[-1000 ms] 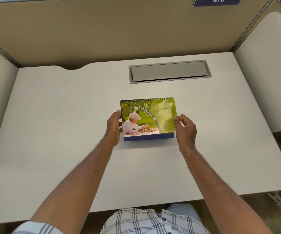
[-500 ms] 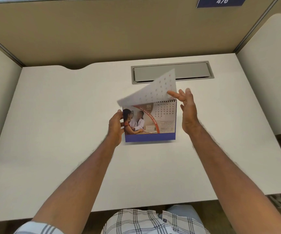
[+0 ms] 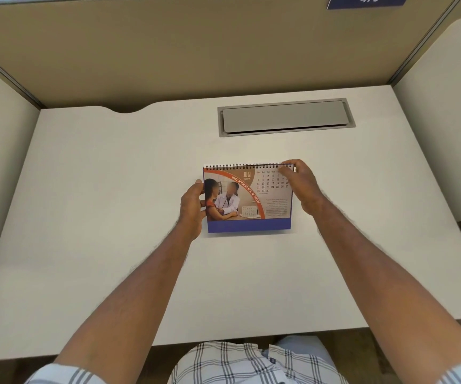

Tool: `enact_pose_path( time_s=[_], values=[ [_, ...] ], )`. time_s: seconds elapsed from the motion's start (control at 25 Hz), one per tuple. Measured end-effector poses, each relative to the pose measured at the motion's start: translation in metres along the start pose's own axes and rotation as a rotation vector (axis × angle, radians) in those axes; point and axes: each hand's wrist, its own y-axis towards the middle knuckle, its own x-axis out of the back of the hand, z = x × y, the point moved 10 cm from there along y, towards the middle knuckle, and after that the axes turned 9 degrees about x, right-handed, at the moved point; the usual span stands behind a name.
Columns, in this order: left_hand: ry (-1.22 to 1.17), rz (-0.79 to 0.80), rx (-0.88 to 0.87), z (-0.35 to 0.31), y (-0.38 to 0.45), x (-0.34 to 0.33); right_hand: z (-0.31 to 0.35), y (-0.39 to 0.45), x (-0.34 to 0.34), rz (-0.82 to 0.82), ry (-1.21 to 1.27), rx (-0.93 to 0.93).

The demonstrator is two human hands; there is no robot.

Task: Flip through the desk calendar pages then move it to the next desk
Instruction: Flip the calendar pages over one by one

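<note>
Left hand (image 3: 193,207) cupped, fingers curled in a side grip; right hand (image 3: 302,187) pinching, wrist raised

Right hand (image 3: 301,187) covers desk calendar (image 3: 247,199) top-right dates; small print unreadable; number sign (image 3: 367,1) cropped, perhaps 476.

White desk (image 3: 99,217), desk calendar (image 3: 247,199) standing on it

White counter (image 3: 113,217), far edge has a curved notch near the left corner. Grey cable hatch (image 3: 286,118) set flush near the far edge, right of centre. Tan partition (image 3: 196,51) behind, white side panels (image 3: 442,120) left and right. Blue number plate (image 3: 367,1) at top right, partly cropped. Even, soft light.
</note>
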Motion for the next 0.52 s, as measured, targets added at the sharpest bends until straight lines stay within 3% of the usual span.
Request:
enact_pose_path(
  time_s=[0.52],
  values=[
    [-0.006, -0.010, -0.003, 0.000, -0.004, -0.002, -0.032, -0.020, 0.012, -0.080, -0.055, -0.042]
  ],
)
